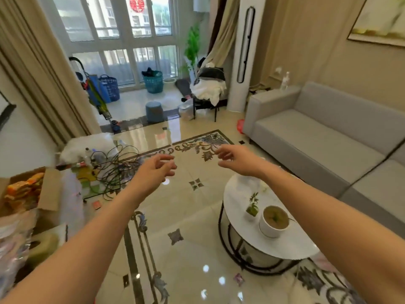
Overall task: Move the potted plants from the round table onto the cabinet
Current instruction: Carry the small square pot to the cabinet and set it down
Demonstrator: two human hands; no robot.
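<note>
Glossy cream tile floor (188, 216) with dark inlaid borders and floral motifs; ceiling lights reflect as bright spots at lower centre. Large multi-pane window (118, 40) at upper centre, daylight coming through, red paper cutout (136, 4) on the glass. Beige curtains (32, 73) hang along upper left. Grey sofa (317, 137) along the right, against a beige wall (328, 51); framed picture (381, 20) at upper right. White tower air conditioner (245, 55) stands at upper centre-right, with a clothes-laden chair (208, 91) beside it. Blue and teal baskets (153, 82), a stroller (96, 91) and a tall green plant (192, 44) sit by the window. Cardboard box (43, 194) and tangled wires (114, 170) at left.
</note>
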